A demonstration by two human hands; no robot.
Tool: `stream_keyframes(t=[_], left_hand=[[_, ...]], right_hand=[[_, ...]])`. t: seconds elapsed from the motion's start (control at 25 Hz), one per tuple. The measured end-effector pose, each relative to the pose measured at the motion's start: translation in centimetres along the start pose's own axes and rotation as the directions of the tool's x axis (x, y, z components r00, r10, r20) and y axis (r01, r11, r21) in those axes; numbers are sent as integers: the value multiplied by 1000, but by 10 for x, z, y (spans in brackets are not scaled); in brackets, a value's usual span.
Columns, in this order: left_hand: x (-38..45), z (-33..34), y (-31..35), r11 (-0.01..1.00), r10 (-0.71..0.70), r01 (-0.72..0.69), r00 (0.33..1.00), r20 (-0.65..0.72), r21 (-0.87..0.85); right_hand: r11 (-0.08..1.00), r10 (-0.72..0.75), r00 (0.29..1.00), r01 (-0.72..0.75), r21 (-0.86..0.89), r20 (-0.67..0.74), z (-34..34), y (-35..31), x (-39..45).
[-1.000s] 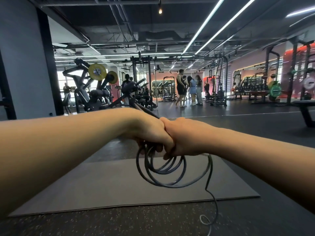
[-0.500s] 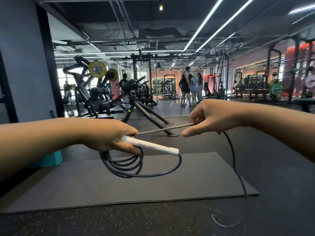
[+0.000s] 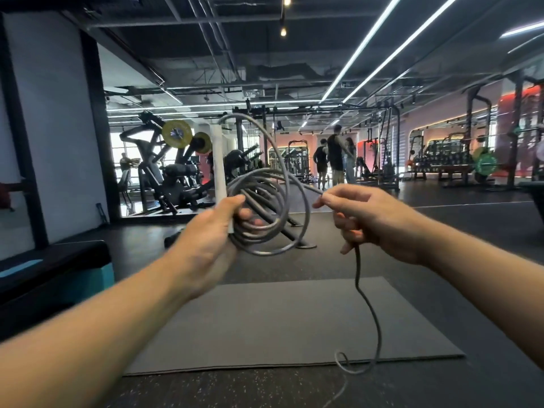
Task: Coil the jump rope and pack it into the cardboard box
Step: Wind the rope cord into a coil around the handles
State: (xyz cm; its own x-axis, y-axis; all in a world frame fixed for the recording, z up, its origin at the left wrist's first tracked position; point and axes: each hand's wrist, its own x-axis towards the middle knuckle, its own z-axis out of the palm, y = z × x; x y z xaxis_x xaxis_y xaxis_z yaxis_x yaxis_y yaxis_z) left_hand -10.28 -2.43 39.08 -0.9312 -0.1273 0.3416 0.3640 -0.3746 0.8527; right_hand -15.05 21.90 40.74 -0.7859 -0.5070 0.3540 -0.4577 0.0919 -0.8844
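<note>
Mid-coil: left hand [image 3: 206, 245] grips white handle [image 3: 219, 163] w/ grey rubber rope loops [image 3: 265, 201]; right hand [image 3: 374, 222] pinches free strand. Next: another loop; box unseen.

dim gym | ceiling LED strips [image 3: 379, 45] bright | window glare left | edges warped

A single wide-angle head camera is looking out from the person's own eye level, facing forward and slightly down across the gym. It is sitting close to the forearms, which are reaching in from the bottom corners, with the left hand [image 3: 212, 231] and right hand [image 3: 374, 219] at mid-frame. The floor mat [image 3: 265, 325] is filling the lower part, straight lines bowing toward the edges.
</note>
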Motion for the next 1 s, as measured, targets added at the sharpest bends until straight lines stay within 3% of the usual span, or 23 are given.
stream_keyframes(t=[0.12,0.24,0.36,0.52,0.72,0.76,0.84,0.88,0.92,0.96,1.0], left_hand=[[-2,38,-17,995,-80,75,993,-91,-63],[-3,69,-27,984,-143,127,982,-123,-127],[-6,86,-28,965,-106,90,993,-53,-247],[-6,80,-27,964,-88,82,996,-16,-251],[-13,68,-41,939,-215,240,969,124,-245],[-18,66,-44,947,-252,268,962,108,-177],[-28,55,-47,938,-305,311,950,-60,150],[-35,45,-44,872,-257,290,957,-136,395],[-43,35,-36,723,-127,195,981,-150,662],[-49,24,-27,471,109,-6,993,-51,882],[-54,17,-14,136,357,-227,919,166,964]], right_hand=[[939,-22,999,32,342,-32,44,13,3],[858,-146,974,212,467,-174,85,21,9],[769,-118,911,335,544,-394,105,16,15],[842,-106,874,333,424,-474,113,11,20],[889,-160,770,385,250,-618,112,23,28],[906,-150,768,358,224,-623,110,25,26],[940,-154,801,299,164,-578,101,27,21],[956,-166,825,269,118,-541,94,27,17],[968,-167,853,238,84,-494,86,24,12],[975,-168,880,215,55,-445,78,22,7],[982,-163,907,189,30,-389,72,17,3]])
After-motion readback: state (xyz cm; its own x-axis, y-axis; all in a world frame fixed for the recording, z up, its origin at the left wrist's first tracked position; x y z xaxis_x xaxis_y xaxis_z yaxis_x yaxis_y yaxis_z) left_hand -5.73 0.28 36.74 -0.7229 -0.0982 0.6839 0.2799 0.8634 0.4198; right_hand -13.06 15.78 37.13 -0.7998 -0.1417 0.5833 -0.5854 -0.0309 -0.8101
